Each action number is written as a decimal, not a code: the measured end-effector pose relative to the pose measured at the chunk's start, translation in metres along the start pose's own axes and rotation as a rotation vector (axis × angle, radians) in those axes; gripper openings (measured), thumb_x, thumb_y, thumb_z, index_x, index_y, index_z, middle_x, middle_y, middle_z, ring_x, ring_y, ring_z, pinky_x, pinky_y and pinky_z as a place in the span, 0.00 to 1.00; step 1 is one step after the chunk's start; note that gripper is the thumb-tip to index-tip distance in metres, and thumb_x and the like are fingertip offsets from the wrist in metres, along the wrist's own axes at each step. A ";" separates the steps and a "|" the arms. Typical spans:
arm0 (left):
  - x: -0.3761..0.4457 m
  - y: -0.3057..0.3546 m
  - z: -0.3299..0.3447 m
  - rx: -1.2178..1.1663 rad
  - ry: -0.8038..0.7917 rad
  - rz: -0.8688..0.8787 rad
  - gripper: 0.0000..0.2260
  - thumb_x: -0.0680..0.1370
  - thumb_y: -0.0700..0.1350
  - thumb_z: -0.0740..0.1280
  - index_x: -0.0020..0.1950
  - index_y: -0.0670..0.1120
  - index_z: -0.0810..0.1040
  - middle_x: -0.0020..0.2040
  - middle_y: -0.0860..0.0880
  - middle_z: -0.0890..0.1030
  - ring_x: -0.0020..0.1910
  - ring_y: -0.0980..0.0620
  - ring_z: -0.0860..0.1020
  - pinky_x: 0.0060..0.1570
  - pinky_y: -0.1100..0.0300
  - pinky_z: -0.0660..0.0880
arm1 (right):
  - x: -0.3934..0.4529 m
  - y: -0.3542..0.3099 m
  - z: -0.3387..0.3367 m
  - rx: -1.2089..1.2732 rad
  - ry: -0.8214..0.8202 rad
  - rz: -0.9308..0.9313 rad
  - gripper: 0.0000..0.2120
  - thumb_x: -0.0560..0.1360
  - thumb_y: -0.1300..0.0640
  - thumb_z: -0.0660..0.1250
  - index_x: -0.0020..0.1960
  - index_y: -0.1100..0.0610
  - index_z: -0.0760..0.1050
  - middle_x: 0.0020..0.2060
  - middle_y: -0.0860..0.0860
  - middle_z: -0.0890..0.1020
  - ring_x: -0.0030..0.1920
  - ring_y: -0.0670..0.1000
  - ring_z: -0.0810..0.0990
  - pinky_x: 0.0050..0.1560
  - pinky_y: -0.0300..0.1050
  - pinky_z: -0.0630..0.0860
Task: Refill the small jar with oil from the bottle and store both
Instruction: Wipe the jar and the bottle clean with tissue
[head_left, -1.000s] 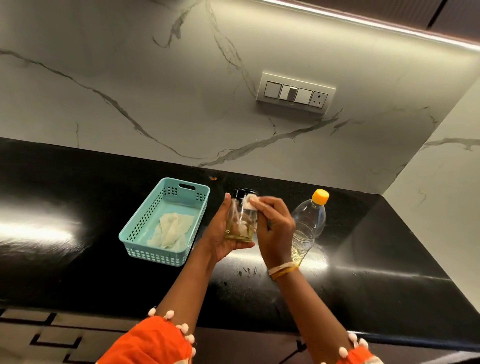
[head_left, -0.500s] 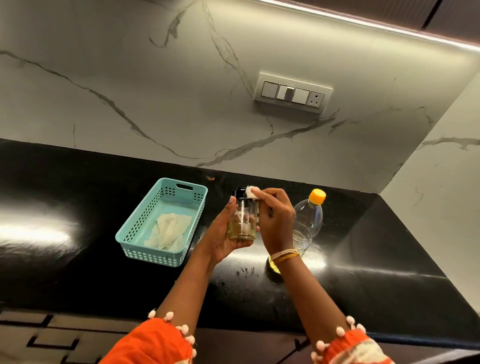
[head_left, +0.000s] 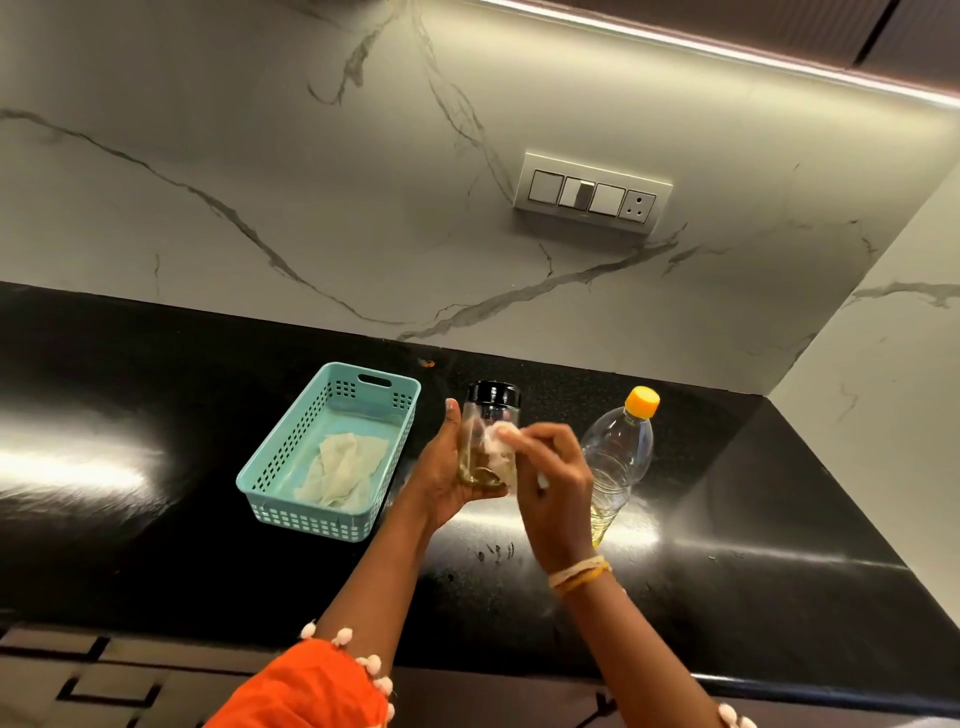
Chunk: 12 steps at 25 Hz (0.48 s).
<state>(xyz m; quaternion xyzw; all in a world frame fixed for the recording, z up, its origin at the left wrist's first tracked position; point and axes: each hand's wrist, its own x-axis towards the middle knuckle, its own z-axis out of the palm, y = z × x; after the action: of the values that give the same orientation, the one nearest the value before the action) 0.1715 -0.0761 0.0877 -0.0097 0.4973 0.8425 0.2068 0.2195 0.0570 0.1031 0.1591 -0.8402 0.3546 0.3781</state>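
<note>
A small clear glass jar (head_left: 485, 431) with a black lid holds a little yellow oil at its bottom. My left hand (head_left: 441, 478) grips it from the left, upright and lifted above the counter. My right hand (head_left: 553, 483) presses a small white tissue (head_left: 500, 436) against the jar's right side. Behind my right hand stands a clear plastic oil bottle (head_left: 618, 457) with an orange-yellow cap, upright on the counter, oil low in it.
A teal plastic basket (head_left: 291, 467) with a crumpled white cloth (head_left: 340, 467) inside sits left of the jar on the black countertop (head_left: 753, 519). A marble wall with a switch panel (head_left: 592, 195) rises behind. The side wall closes the right corner.
My right hand has slid the tissue down from the jar's lid to the middle of its side. The left hand keeps the jar in about the same place.
</note>
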 end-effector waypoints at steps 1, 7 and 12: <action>-0.001 0.001 0.001 0.022 -0.014 0.003 0.36 0.75 0.71 0.49 0.64 0.44 0.76 0.54 0.40 0.83 0.49 0.43 0.83 0.48 0.45 0.78 | 0.014 0.001 0.001 -0.006 0.031 0.016 0.12 0.73 0.68 0.70 0.55 0.59 0.81 0.46 0.55 0.78 0.43 0.49 0.78 0.44 0.29 0.75; -0.010 0.004 0.008 0.086 -0.109 0.068 0.26 0.77 0.66 0.56 0.61 0.47 0.77 0.48 0.45 0.83 0.44 0.49 0.82 0.43 0.51 0.78 | 0.017 0.005 0.007 0.013 0.038 0.010 0.13 0.75 0.67 0.68 0.59 0.60 0.79 0.50 0.55 0.81 0.48 0.48 0.80 0.46 0.40 0.81; -0.008 0.004 0.002 -0.005 -0.071 0.050 0.26 0.74 0.66 0.62 0.56 0.44 0.77 0.44 0.45 0.81 0.43 0.48 0.81 0.46 0.49 0.78 | -0.043 -0.004 0.004 0.039 -0.021 -0.037 0.18 0.72 0.71 0.69 0.58 0.57 0.81 0.53 0.54 0.80 0.55 0.49 0.79 0.53 0.43 0.79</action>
<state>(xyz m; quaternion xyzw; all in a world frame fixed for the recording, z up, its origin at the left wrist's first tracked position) 0.1775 -0.0785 0.0942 0.0318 0.4875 0.8486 0.2032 0.2479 0.0509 0.0710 0.1854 -0.8340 0.3622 0.3727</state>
